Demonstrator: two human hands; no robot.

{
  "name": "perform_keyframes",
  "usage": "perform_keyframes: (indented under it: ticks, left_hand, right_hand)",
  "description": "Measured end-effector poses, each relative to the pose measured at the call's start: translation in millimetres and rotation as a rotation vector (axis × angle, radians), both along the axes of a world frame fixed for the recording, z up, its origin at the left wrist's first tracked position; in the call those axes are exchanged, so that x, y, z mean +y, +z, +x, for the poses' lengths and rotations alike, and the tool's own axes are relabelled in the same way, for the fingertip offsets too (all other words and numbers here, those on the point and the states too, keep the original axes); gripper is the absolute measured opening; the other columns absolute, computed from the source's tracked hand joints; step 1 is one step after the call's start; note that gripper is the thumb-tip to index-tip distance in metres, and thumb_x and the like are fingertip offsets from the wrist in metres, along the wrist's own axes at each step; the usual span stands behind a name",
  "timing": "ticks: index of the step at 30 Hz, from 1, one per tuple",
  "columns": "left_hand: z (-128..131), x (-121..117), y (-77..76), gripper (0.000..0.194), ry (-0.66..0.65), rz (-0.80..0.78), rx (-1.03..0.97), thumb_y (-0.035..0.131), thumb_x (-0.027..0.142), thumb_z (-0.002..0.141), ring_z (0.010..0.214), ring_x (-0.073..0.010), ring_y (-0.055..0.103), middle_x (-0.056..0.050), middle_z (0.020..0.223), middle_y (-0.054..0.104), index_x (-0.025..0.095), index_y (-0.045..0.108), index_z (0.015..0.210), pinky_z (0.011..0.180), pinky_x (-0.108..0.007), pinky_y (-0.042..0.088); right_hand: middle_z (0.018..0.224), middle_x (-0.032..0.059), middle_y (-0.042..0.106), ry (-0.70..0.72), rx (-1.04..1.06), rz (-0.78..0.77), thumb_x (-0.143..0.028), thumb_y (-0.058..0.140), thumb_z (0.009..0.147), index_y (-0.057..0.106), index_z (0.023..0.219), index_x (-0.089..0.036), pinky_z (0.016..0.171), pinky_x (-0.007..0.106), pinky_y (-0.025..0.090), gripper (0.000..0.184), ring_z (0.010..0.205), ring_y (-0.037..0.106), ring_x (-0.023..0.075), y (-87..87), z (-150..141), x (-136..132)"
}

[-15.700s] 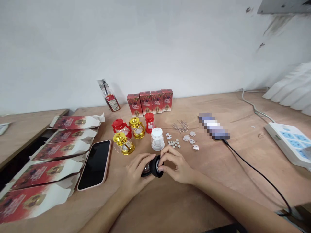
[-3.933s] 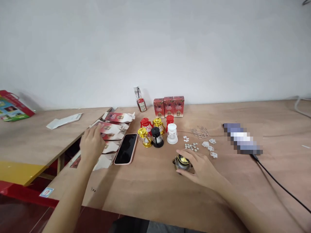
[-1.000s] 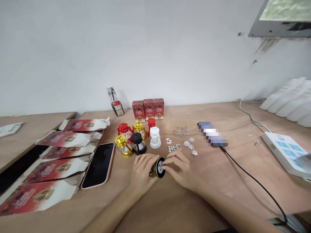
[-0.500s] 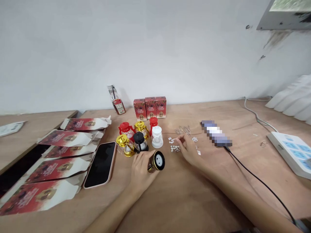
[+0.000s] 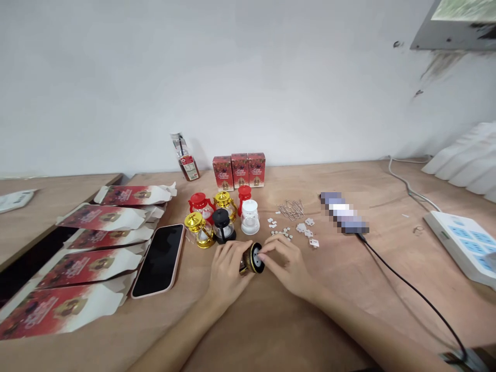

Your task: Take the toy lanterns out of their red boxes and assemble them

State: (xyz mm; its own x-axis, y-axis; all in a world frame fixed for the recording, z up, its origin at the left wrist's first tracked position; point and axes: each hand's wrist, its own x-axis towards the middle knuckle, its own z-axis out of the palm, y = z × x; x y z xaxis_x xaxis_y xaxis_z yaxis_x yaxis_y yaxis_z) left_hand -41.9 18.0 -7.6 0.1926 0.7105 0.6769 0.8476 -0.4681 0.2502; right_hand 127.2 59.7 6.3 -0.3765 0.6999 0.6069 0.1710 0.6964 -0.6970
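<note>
My left hand [image 5: 226,271] is wrapped round a small black and gold lantern [image 5: 253,258], tipped on its side with its round base turned to the right. At that base is my right hand [image 5: 290,266], thumb and forefinger pinched together against the pale disc; anything between them is too small to name. Just behind the hands stand a black lantern [image 5: 221,219] and a white lantern [image 5: 250,220]. Small round pieces [image 5: 285,232] lie beyond my right fingers, near white tabs [image 5: 309,222] and thin wire pieces [image 5: 292,209].
Red and gold lanterns [image 5: 198,200] are grouped left of centre. Three red boxes [image 5: 240,171] and a bottle [image 5: 188,164] stand by the wall. Flat cartons [image 5: 93,266] and a phone [image 5: 159,261] lie left. A cabled device [image 5: 343,212] and a power strip [image 5: 463,243] lie right.
My right hand has come from the small white parts towards me and left, onto the lantern's base. My left hand still holds the lantern, now turned a little more to the right.
</note>
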Motion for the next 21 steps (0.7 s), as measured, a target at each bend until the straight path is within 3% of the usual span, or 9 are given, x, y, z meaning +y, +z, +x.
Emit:
perform_keyframes:
  ticks: [9, 17, 21]
  left_hand:
    - [-2.8, 1.1, 0.4, 0.032, -0.017, 0.015, 0.034, 0.057, 0.023, 0.081, 0.086, -0.0206, 0.06, -0.007, 0.094, 0.067, 0.018, 0.05, 0.112, 0.071, -0.032, 0.043]
    - [-1.5, 0.6, 1.2, 0.032, -0.023, 0.019, 0.036, 0.058, 0.024, 0.081, 0.085, -0.0205, 0.06, -0.007, 0.093, 0.066, 0.017, 0.05, 0.111, 0.072, -0.031, 0.043]
    - [-2.2, 1.4, 0.0, 0.032, -0.01, 0.033, 0.058, 0.056, 0.022, 0.081, 0.085, -0.021, 0.06, -0.007, 0.092, 0.067, 0.017, 0.049, 0.112, 0.072, -0.032, 0.042]
  right_hand:
    - [0.078, 0.0031, 0.06, 0.089, -0.037, -0.023, -0.023, 0.057, 0.085, 0.061, 0.084, -0.019, 0.068, 0.028, 0.049, 0.006, 0.074, 0.058, 0.0144, -6.2, 2.1, 3.0]
    - [0.091, 0.0082, 0.064, 0.064, -0.035, 0.242, -0.018, 0.059, 0.083, 0.062, 0.09, -0.018, 0.076, 0.031, 0.052, 0.007, 0.084, 0.062, 0.0164, -8.3, 5.5, 4.4]
    - [0.092, 0.01, 0.067, 0.011, -0.075, 0.406, -0.012, 0.058, 0.083, 0.061, 0.089, -0.017, 0.072, 0.031, 0.053, 0.008, 0.08, 0.063, 0.0162, -11.6, 3.9, 3.8]
